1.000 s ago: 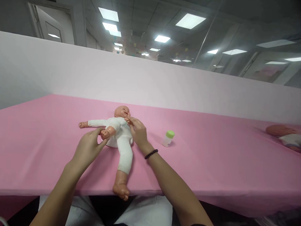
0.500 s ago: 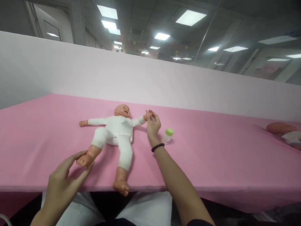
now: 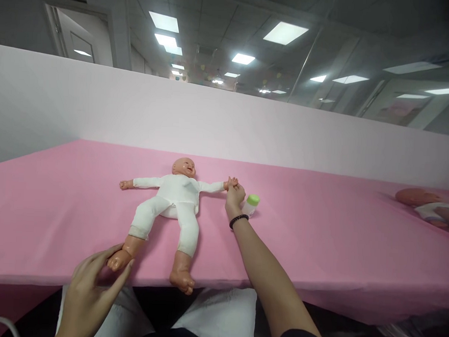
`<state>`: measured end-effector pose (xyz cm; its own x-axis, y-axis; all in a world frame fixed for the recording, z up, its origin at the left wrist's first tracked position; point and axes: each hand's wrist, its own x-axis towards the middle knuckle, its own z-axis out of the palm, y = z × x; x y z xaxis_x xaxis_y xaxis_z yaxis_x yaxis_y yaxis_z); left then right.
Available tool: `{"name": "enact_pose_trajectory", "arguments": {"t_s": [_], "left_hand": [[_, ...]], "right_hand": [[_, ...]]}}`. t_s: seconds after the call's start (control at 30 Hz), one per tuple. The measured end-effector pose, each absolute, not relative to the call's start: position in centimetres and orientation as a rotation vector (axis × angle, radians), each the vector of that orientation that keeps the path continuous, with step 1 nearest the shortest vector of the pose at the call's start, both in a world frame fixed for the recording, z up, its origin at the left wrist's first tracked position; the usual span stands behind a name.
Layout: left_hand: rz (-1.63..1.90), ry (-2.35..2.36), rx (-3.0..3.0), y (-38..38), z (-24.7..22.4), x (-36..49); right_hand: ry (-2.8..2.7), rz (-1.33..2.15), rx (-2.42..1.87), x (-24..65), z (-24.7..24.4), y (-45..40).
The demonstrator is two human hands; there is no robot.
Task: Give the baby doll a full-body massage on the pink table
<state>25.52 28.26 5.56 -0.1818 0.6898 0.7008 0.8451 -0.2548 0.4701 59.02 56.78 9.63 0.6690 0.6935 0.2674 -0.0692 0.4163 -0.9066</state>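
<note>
A baby doll [image 3: 179, 191] with a white cloth body lies on its back on the pink-covered table [image 3: 310, 230], its head toward the far wall. My left hand [image 3: 91, 282] is closed around the doll's foot [image 3: 119, 259] on the left side, thumb and fingers on either side of it. At the doll's outstretched arm on the right, my right hand [image 3: 235, 197] grips the doll's hand [image 3: 231, 182]; most of my fingers are hidden. Just right of my right wrist stands a small bottle [image 3: 250, 206] with a green cap.
Another doll [image 3: 429, 205] lies at the far right of the table. A white low wall [image 3: 211, 119] with glass above it runs along the back. The table's front edge [image 3: 279, 284] is close to my lap.
My left hand has drawn the doll's foot toward the front edge, so that leg is straighter. My right hand has pulled the doll's arm outward to the right and slightly nearer.
</note>
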Motion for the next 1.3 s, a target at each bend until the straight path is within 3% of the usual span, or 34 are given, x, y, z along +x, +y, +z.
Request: {"name": "enact_pose_trajectory", "arguments": {"t_s": [0.17,0.3,0.47,0.57,0.9,1.17,1.3], "left_hand": [[-1.434,-1.752,-1.737,31.7,9.8,26.8],[-1.342,-1.757,-1.834,36.2,13.0,28.8],[-1.045,-1.781,-1.951,39.7,13.2,31.2],[-1.044,-1.766,-1.935,39.8,12.6,31.4],[-1.496,-1.65,-1.798,32.4,10.3,27.9],[-1.336,-1.56,-1.928,27.6,5.2,25.9],[-1.326,-1.616,-1.87,27.9,4.4,25.5]], "right_hand": [[-1.141,0.268,-0.837,54.9,12.9,53.5],[-1.562,-0.054,-0.836,52.1,12.5,51.3],[-2.001,-0.256,-0.717,51.0,10.0,50.9],[-2.058,-0.247,-0.694,51.0,9.4,51.2],[-1.179,0.269,-0.75,53.9,12.8,53.1],[-0.387,0.766,-1.0,59.4,9.9,57.5],[-0.274,0.845,-1.084,60.2,8.9,57.7]]}}
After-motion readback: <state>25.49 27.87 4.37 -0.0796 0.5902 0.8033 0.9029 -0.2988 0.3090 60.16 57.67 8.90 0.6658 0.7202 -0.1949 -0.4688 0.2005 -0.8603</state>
